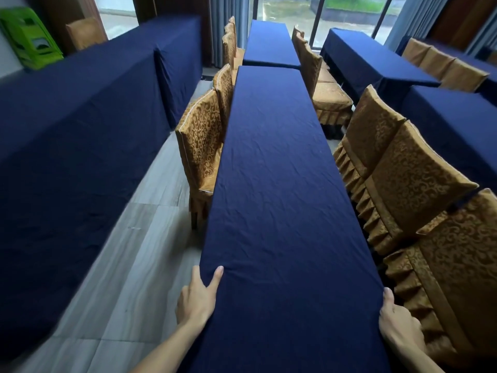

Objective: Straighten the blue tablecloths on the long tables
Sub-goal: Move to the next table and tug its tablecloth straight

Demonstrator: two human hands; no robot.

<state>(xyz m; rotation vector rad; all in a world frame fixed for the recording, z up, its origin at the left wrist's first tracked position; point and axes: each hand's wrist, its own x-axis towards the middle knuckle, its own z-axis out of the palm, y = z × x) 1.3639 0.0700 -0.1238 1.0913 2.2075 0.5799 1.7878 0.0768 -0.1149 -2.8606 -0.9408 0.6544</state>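
A long narrow table runs away from me under a dark blue tablecloth (271, 184) with fine creases across its top. My left hand (197, 294) grips the cloth at the near left edge, thumb on top and fingers down the side. My right hand (398, 319) holds the cloth at the near right edge, thumb on the rim, fingers hidden below. A second blue-covered table (269, 44) continues the row beyond it.
Gold patterned chairs stand along the left (201, 146) and right (403, 168) of the table. More blue-covered tables stand at the left (67, 130) and right (371, 60). A grey floor aisle (129, 251) runs on my left. Windows are at the far end.
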